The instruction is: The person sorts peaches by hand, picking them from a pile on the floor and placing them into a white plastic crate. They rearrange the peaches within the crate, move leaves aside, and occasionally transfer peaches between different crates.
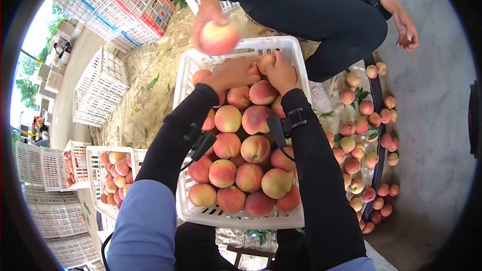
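Pink-yellow peaches (241, 155), white lattice crate (291, 50), black sleeves (321, 180), grey floor (432, 95)

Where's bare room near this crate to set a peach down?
Free: grey floor right of the peach pile, and tan ground left of the crate. Crowded: the packed crate, with left hand, right hand and a co-worker's hand at its far end.

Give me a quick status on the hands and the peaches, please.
Left hand on peaches at far end of crate, grip unclear. Right hand closed on top peach. Co-worker's hand holds second peach above.
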Demonstrator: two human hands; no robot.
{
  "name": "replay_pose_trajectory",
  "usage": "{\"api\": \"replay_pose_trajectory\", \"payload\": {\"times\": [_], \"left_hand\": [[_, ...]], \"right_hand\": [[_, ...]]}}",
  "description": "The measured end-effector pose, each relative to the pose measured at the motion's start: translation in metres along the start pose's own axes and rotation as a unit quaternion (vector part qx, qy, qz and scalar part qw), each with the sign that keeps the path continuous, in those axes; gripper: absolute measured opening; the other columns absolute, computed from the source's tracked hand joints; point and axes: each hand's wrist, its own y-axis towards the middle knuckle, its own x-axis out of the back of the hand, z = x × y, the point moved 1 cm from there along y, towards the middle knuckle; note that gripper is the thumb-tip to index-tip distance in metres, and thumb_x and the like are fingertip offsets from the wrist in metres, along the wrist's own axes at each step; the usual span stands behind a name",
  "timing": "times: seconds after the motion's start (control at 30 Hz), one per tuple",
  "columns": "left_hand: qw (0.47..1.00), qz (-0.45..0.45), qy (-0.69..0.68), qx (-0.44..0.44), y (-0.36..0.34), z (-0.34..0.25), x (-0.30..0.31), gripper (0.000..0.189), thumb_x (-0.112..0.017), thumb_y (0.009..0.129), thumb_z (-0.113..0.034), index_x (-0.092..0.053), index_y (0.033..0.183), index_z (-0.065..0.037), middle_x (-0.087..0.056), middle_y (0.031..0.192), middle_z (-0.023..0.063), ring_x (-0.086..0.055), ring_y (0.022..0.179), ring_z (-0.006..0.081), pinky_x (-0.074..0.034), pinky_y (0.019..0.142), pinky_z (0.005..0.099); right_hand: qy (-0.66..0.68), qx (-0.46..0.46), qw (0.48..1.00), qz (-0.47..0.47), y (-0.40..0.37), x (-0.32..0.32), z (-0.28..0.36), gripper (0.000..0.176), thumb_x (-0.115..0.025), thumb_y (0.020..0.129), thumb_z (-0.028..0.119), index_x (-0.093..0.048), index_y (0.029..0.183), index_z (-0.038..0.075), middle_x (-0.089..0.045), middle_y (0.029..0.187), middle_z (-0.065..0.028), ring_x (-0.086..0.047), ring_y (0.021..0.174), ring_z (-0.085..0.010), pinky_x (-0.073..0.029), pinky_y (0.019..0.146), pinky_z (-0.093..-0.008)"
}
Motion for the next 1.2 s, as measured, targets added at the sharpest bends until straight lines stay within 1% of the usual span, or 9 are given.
{"api": "replay_pose_trajectory", "payload": {"times": [0.1,0.2,0.33,0.4,0.5,0.73,0.9,1.13,1.2], "left_hand": [[0.999,0.044,0.013,0.017,0.009,0.003,-0.012,0.054,-0.059,0.086,-0.051,-0.06,0.125,-0.013,-0.065,0.118,0.0163,-0.06,0.109,0.0351,-0.04,0.099,0.05],[0.986,-0.034,0.166,0.006,0.001,0.008,-0.028,0.053,-0.063,0.082,-0.037,-0.058,0.129,-0.013,-0.066,0.115,0.0124,-0.06,0.111,0.0335,-0.04,0.102,0.0485],[0.992,-0.126,0.018,-0.023,0.001,0.0,-0.031,0.057,-0.064,0.08,-0.032,-0.054,0.133,-0.012,-0.06,0.126,0.0131,-0.054,0.12,0.0345,-0.037,0.105,0.0498],[0.966,-0.177,-0.095,-0.165,0.011,-0.005,-0.038,0.063,-0.065,0.079,-0.027,-0.049,0.138,-0.012,-0.052,0.138,0.0133,-0.047,0.129,0.0338,-0.036,0.108,0.0507],[0.986,-0.097,-0.064,-0.119,0.021,-0.01,-0.046,0.067,-0.066,0.08,-0.023,-0.045,0.142,-0.012,-0.045,0.145,0.0126,-0.042,0.135,0.0337,-0.034,0.11,0.0512],[0.999,-0.025,0.016,-0.035,0.029,-0.018,-0.036,0.06,-0.071,0.082,-0.019,-0.05,0.138,-0.022,-0.048,0.14,0.0069,-0.046,0.128,0.0337,-0.042,0.102,0.0536],[0.998,-0.053,-0.009,-0.03,0.031,-0.011,-0.05,0.06,-0.072,0.084,-0.027,-0.05,0.14,-0.029,-0.047,0.143,0.0068,-0.048,0.127,0.0344,-0.04,0.102,0.0584],[0.996,-0.039,-0.058,0.055,0.03,-0.028,-0.047,0.047,-0.05,0.095,-0.038,-0.049,0.141,-0.028,-0.046,0.145,0.0093,-0.047,0.129,0.0363,-0.031,0.106,0.0643],[0.992,-0.054,-0.062,0.09,0.026,-0.033,-0.057,0.045,-0.045,0.097,-0.041,-0.05,0.14,-0.028,-0.048,0.145,0.0102,-0.047,0.129,0.036,-0.029,0.107,0.0649]], "right_hand": [[0.005,0.03,0.999,-0.016,0.003,0.0,-0.006,0.045,-0.047,0.092,0.031,-0.056,0.129,0.007,-0.063,0.123,-0.0218,-0.061,0.111,-0.0418,-0.046,0.097,-0.0475],[0.089,0.031,0.995,0.024,0.021,-0.007,-0.025,0.048,-0.04,0.097,0.036,-0.053,0.135,0.009,-0.06,0.13,-0.0211,-0.055,0.12,-0.0427,-0.041,0.104,-0.045],[0.159,-0.016,0.983,0.085,0.024,0.001,-0.026,0.055,-0.034,0.099,0.041,-0.048,0.139,0.005,-0.052,0.139,-0.0228,-0.045,0.133,-0.0388,-0.034,0.111,-0.0409],[0.286,-0.024,0.946,0.153,0.027,0.004,-0.026,0.061,-0.033,0.1,0.043,-0.045,0.14,-0.002,-0.045,0.145,-0.0238,-0.038,0.14,-0.0326,-0.03,0.114,-0.0381],[0.311,-0.051,0.937,0.149,0.027,0.006,-0.022,0.063,-0.033,0.099,0.042,-0.042,0.14,-0.006,-0.041,0.148,-0.025,-0.034,0.142,-0.0294,-0.027,0.115,-0.0374],[-0.06,0.065,0.996,0.032,-0.04,0.019,0.016,0.061,-0.058,0.087,0.027,-0.043,0.137,-0.004,-0.054,0.133,-0.0237,-0.044,0.131,-0.0386,-0.032,0.11,-0.0433],[-0.26,0.354,0.898,0.032,-0.074,0.042,0.022,0.051,-0.066,0.083,0.021,-0.054,0.129,0.004,-0.063,0.119,-0.0146,-0.056,0.116,-0.0344,-0.041,0.099,-0.0439],[-0.313,0.224,0.922,0.051,-0.094,0.029,0.032,0.045,-0.069,0.079,0.019,-0.06,0.122,0.007,-0.065,0.112,-0.0122,-0.059,0.107,-0.0335,-0.042,0.097,-0.0441],[-0.107,0.168,0.97,0.141,-0.086,0.044,0.025,0.049,-0.07,0.075,0.018,-0.06,0.122,0.008,-0.066,0.108,-0.011,-0.06,0.103,-0.0332,-0.042,0.096,-0.0433]]}}
